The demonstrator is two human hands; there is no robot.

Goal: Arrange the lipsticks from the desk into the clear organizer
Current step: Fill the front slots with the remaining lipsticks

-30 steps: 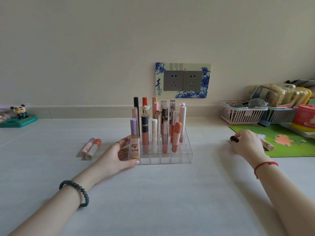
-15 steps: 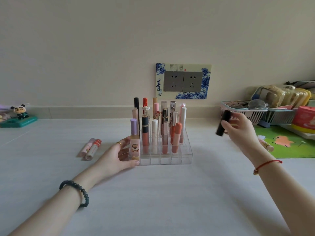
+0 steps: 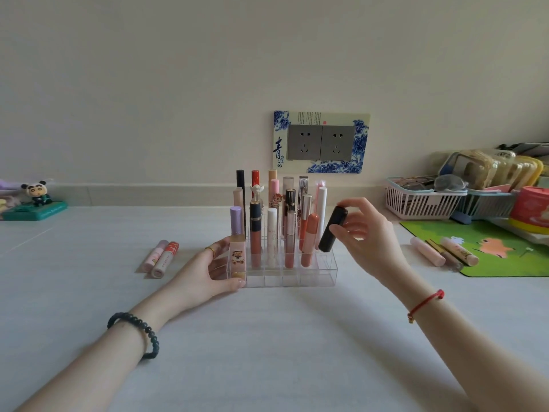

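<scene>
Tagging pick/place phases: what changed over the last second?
The right hand lifted the black lipstick from the edge of the mat and carried it left; it now holds it tilted at the right side of the organizer, not yet in a slot. Unchanged: the left hand holding the organizer's left corner, the two lipsticks left of it, the stored lipsticks.

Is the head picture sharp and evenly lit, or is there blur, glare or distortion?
Head view: soft, even light, no glare; faint shadows beside the left hand and the clear organizer; the black lipstick in the right hand looks sharp; forearms stretch toward the lower corners, a wide-lens effect.
</scene>
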